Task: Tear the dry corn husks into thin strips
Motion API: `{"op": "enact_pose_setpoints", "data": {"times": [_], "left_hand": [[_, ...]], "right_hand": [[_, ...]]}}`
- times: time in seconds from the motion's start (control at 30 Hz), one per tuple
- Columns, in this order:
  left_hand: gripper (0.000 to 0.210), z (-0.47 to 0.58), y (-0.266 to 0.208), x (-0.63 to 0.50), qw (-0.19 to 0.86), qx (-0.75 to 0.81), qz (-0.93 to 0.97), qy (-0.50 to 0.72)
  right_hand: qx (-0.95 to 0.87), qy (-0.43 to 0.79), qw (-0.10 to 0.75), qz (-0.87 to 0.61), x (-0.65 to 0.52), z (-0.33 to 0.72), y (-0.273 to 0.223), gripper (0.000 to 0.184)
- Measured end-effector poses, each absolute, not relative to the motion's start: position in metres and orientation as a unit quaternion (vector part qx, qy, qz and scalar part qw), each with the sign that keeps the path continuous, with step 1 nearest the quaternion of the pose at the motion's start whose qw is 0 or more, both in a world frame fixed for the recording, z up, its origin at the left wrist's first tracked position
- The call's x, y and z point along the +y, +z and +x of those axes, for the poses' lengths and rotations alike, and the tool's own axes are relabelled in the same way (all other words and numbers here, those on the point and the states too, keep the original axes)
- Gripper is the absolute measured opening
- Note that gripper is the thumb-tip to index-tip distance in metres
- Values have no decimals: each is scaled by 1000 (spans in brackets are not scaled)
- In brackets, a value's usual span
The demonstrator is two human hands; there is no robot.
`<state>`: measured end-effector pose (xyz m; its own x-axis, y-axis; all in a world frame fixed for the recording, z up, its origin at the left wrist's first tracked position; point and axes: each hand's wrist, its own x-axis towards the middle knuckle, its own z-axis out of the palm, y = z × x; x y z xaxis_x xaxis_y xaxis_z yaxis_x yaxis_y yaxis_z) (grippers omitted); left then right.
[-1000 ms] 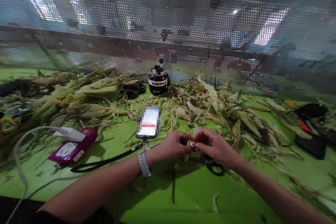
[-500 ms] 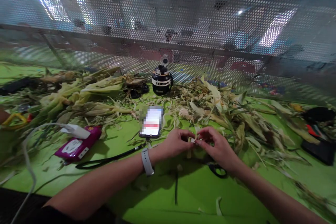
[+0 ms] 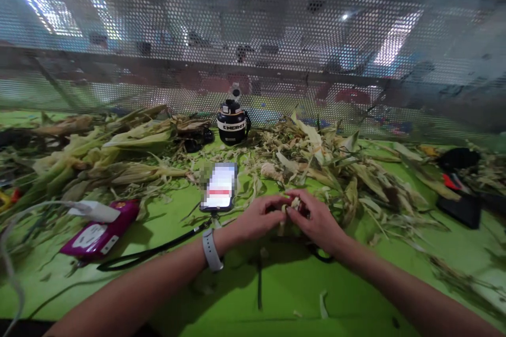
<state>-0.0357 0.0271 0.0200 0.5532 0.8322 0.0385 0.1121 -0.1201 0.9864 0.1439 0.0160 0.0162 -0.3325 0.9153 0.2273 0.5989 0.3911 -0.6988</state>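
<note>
My left hand (image 3: 259, 216) and my right hand (image 3: 316, 217) meet above the green tabletop, fingertips almost touching. Between them is a small pale strip of corn husk (image 3: 282, 227), pinched by the left fingers. A crumpled pale yellow-green tuft of it (image 3: 295, 203) shows at the right thumb and fingers. The fingers hide much of this piece, so its full shape is unclear. Just under my right hand, a black loop handle (image 3: 323, 256), apparently of scissors, lies partly covered. A lit phone (image 3: 219, 187) lies beyond my left hand.
Corn husks are heaped at left (image 3: 130, 142) and right (image 3: 336, 160). A black jug-shaped bottle (image 3: 232, 124) stands before a perforated metal screen (image 3: 276, 37). Left are a purple packet (image 3: 95, 237), a white charger (image 3: 95, 211) with cable, and a black strap (image 3: 158, 246).
The camera has turned slightly right, so the scene sits further left. My right fingers have closed in over the husk, and a crumpled tuft now shows between the hands.
</note>
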Motion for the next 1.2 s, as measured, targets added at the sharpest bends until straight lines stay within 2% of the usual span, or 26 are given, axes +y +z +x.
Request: {"op": "enact_pose_setpoints", "data": {"times": [0.07,0.17,0.4,0.53,0.63,0.87,1.07,1.2], "left_hand": [[27,-36,22,28,591,358,624,364],[19,-35,21,26,619,386,561,391],[30,-27,13,21,597,406,576,384],[35,-24,9,22,604,418,542,408],[34,-26,9,25,614,415,542,396],[37,-37,9,34,638,388,572,338],[35,-38,10,32,684,356,536,345],[37,-36,14,25,766,304,466,322]], "right_hand": [[-748,295,335,-491,18,145,16,19],[-709,335,376,-495,18,144,16,19],[-718,287,389,-501,14,139,17,12],[-719,314,389,-484,15,139,16,15],[-713,311,396,-489,16,140,16,15],[-720,220,417,-509,19,146,17,12],[-714,256,426,-494,19,148,17,15],[-715,256,420,-497,18,146,14,17]]}}
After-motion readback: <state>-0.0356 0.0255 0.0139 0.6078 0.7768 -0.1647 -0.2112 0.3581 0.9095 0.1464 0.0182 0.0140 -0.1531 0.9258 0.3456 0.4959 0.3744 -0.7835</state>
